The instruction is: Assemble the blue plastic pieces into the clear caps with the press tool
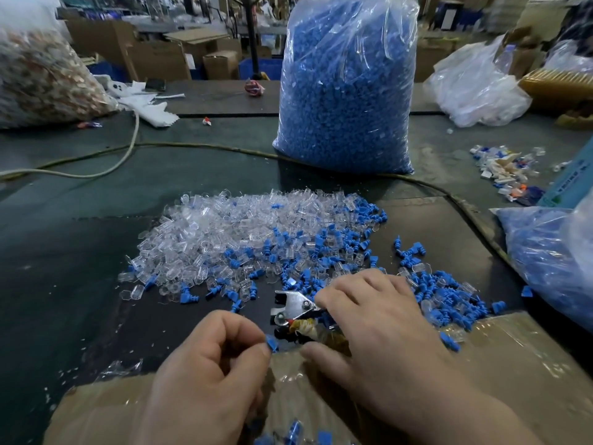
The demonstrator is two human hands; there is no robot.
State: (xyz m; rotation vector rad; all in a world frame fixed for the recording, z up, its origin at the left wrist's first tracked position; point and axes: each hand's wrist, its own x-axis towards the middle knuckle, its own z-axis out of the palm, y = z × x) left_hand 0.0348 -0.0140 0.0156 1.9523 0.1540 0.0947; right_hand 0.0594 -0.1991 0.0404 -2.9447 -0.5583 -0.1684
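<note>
A heap of clear caps (218, 239) lies on the dark table in front of me, mixed on its right side with loose blue plastic pieces (324, 248). My left hand (208, 358) is curled and pinches one blue piece (272, 343) between thumb and fingertips. My right hand (382, 326) grips the metal press tool (296, 308), whose silver jaws point left toward the blue piece. The tool's handles are wrapped in tape and mostly hidden under the hand.
A tall clear bag of blue pieces (346, 85) stands behind the heap. Another bag of blue pieces (552, 258) lies at the right. A taped cardboard box (481, 364) sits under my hands. A cable (199, 146) crosses the table. A bag of mixed parts (41, 72) stands far left.
</note>
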